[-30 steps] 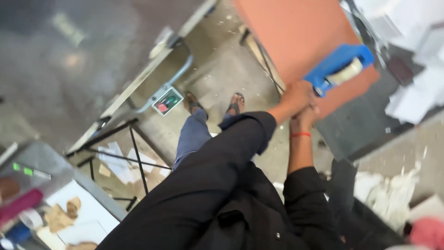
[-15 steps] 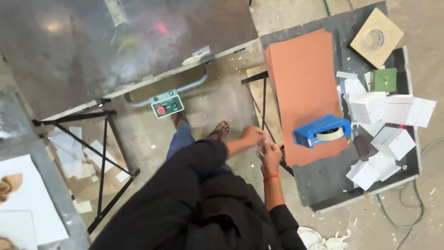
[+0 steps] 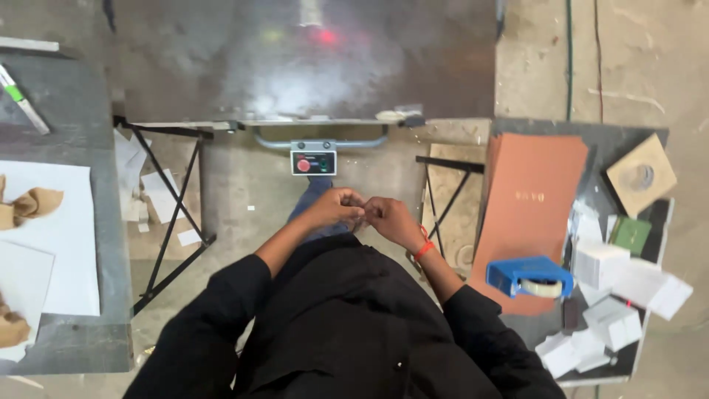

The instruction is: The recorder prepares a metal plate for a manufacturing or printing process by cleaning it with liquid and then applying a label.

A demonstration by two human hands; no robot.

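Both hands are held together in front of the body, above the floor and just below a small control box (image 3: 313, 162) with a red button that hangs under the edge of a large metal desk (image 3: 303, 66). The left hand (image 3: 337, 207) and the right hand (image 3: 390, 219) are touching at the fingertips, with the fingers curled inward and pinched together; whether anything small is caught between them cannot be told. A red band (image 3: 423, 250) is worn on the right wrist, and black sleeves are pushed up the forearms. To the right, well apart from the hands, a blue tape dispenser (image 3: 530, 276) is seen resting on an orange-brown flat box (image 3: 529, 199), beside scattered white boxes (image 3: 607, 264) on a dark side desk (image 3: 620, 140)
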